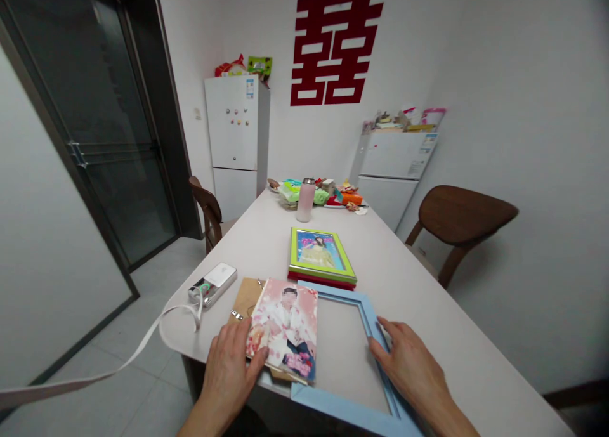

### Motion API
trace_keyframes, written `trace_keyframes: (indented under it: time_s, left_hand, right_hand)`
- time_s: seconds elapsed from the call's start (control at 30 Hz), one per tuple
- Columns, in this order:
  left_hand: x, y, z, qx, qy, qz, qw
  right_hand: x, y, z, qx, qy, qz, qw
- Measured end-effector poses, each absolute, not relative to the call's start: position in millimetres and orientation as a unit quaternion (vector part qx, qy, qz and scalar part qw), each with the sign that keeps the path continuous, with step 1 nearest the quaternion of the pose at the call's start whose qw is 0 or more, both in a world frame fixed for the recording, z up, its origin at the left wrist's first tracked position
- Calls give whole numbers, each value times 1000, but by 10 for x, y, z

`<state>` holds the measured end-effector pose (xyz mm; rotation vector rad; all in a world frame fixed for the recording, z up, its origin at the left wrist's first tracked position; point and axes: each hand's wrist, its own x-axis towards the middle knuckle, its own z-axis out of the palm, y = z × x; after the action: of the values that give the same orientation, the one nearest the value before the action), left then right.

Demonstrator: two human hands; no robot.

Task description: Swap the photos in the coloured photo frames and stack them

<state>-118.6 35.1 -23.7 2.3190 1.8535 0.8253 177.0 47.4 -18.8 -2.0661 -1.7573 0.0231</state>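
The left hand (pixel 231 358) lies with its thumb on the lower left of a printed photo (pixel 288 326) and its fingers along the left edge; whether it grips is unclear. The right hand (pixel 412 361) pinches the right bar of a light-blue frame (pixel 352 410) between thumb and fingers. Between the hands, the photo covers the frame's left side and part of a brown backing board (pixel 246 295), which shows just ahead of the left hand. Ahead and left of that hand, a silvery device (pixel 219 281) with a green-lit display sits on the table (pixel 394 272). Beyond the blue frame lies a green-rimmed picture frame (pixel 323 272), stacked on something red (pixel 321 283). Farther from both hands stands a pink bottle (pixel 306 200), with assorted packets (pixel 288 193) behind it.
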Motion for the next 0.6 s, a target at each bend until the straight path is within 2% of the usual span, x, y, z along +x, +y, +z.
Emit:
trace_keyframes:
  time_s: [0.1,0.23,0.33,0.47,0.6]
  left_hand:
    - [-1187,356,-247,757,588,283,32]
    - [-1088,321,-236,802,518,294,59]
    - [-945,275,-214,838,463,274,96]
    - [-776,291,-205,848,442,262,129]
    - [-684,380,-107,812,413,378,168]
  right_hand:
    - [1573,457,-114,-696,-642,82,311]
    - [1160,503,-126,-625,-569,366,389]
    - [911,597,-156,-573,-495,519,396]
    - [781,664,6,-529,-458,573,428]
    - [770,583,278,-486,-448,556,504]
